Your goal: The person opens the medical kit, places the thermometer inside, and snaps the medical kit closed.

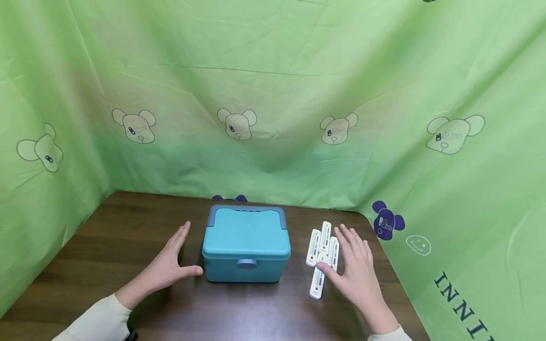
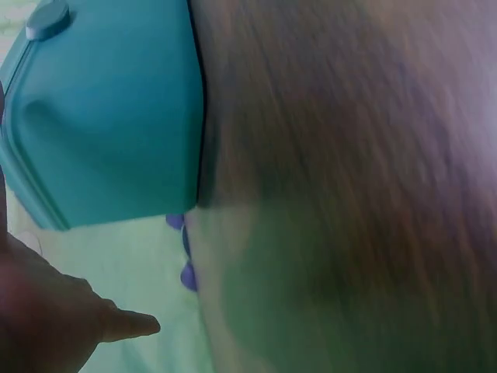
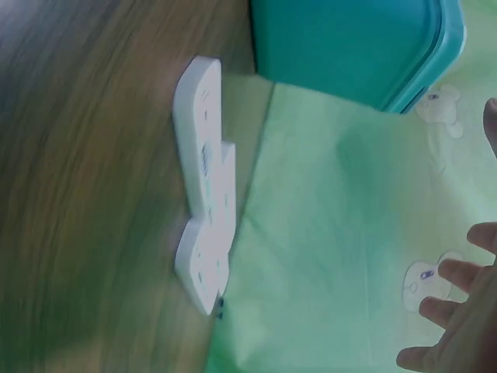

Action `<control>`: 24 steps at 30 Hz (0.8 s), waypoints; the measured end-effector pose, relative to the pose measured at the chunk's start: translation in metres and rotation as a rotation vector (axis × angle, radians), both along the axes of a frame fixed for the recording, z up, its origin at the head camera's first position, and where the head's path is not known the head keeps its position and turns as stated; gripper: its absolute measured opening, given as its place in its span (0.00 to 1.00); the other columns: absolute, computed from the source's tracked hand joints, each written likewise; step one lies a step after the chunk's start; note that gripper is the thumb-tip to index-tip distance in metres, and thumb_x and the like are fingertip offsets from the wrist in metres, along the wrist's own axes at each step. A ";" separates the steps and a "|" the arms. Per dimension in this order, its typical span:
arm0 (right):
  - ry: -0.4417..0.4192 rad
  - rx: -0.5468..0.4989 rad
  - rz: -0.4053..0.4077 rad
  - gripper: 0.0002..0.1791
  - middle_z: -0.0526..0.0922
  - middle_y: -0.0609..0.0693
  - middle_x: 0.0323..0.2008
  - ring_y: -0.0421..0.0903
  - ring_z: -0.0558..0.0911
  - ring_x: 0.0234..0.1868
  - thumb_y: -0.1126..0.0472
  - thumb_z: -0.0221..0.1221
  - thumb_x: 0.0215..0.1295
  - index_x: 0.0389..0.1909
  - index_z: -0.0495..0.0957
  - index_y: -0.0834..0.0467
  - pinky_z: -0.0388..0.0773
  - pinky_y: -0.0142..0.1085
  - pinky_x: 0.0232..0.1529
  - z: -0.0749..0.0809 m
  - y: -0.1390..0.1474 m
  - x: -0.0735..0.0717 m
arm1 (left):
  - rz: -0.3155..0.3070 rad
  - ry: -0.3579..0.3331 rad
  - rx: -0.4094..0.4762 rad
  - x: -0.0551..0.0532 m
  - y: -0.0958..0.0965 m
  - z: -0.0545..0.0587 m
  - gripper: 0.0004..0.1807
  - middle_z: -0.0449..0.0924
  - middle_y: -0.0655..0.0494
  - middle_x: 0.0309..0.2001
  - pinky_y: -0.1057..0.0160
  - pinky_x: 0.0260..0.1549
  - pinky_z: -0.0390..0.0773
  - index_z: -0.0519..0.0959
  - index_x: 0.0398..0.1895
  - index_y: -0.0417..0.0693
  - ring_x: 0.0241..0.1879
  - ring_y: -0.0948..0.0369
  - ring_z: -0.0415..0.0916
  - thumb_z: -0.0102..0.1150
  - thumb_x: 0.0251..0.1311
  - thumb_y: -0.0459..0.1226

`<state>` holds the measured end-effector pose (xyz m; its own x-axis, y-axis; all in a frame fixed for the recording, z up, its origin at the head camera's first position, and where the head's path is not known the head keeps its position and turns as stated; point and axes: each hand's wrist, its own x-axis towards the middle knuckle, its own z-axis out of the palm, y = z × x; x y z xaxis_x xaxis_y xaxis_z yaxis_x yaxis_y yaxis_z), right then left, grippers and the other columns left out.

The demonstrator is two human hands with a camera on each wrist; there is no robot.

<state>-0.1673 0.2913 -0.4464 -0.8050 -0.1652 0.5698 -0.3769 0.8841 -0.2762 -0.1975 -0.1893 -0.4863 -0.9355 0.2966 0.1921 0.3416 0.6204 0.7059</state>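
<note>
A teal lidded box [image 1: 246, 237] with a blue-grey handle and front latch [image 1: 247, 264] stands closed on the brown table. Just left of it is my left hand [image 1: 170, 267], its fingers straight and thumb spread toward the box's side; whether the thumb touches is unclear. Several flat white thermometers [image 1: 314, 246] with printed scales lie clustered to the box's right. Over their right edge hovers my right hand [image 1: 358, 272], fingers spread and holding nothing. The right wrist view shows the white thermometers [image 3: 203, 163] lying apart from that hand's fingers [image 3: 458, 273].
Green cloth [image 1: 273, 161] printed with bear heads hangs behind the table and along both sides. The brown wooden tabletop [image 1: 141, 220] reaches back to the cloth.
</note>
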 end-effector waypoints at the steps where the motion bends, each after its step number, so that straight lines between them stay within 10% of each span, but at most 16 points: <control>1: 0.004 -0.010 -0.001 0.56 0.62 0.61 0.77 0.66 0.57 0.77 0.41 0.74 0.52 0.78 0.61 0.56 0.44 0.63 0.77 0.001 -0.003 0.001 | 0.002 -0.006 0.006 0.000 0.003 0.000 0.70 0.40 0.40 0.83 0.23 0.64 0.59 0.37 0.85 0.57 0.79 0.35 0.41 0.78 0.50 0.55; 24: 0.023 -0.176 0.010 0.44 0.76 0.57 0.64 0.56 0.73 0.66 0.44 0.76 0.54 0.69 0.73 0.58 0.65 0.53 0.68 0.009 -0.084 0.021 | 0.095 -0.050 0.118 0.005 0.045 -0.006 0.71 0.40 0.42 0.83 0.28 0.69 0.58 0.40 0.84 0.50 0.80 0.39 0.44 0.76 0.49 0.62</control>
<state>-0.1463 0.2071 -0.4372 -0.7903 -0.0691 0.6088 -0.3930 0.8194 -0.4172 -0.1923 -0.1447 -0.4925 -0.9674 0.1846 0.1732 0.2484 0.5602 0.7902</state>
